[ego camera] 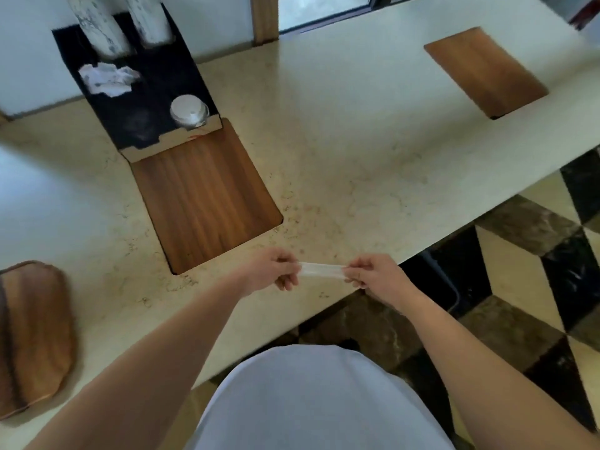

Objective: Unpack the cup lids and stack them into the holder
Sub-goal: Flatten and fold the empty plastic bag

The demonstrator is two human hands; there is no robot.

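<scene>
We hold a thin, pale strip of what looks like clear plastic wrapping (320, 271) stretched between our two hands just above the near edge of the desk (341, 151). The left hand (271, 271) pinches one end with fingers curled closed around it, and the right hand (373, 274) pinches the other end the same way, so the strip's long axis runs left to right across our body. The black holder (181, 76) stands well apart from both hands, up and to the left at the far side of the desk, past the inlaid wooden panel (204, 193). A stack of white cup lids (189, 111) already sits in its front right compartment, and crumpled white paper (108, 77) fills a compartment behind it. Since the holder lies to the left and away from us, we judge the left hand the nearer one for any reach toward it. Much is hard to read here: the strip is blurred and nearly see-through, so we cannot tell whether it is empty wrapping or holds a lid edge-on. The holder's front left compartment is too dark to make out, and the two pale cylinders (97, 24) rising from its back are cut off at the top edge.
</scene>
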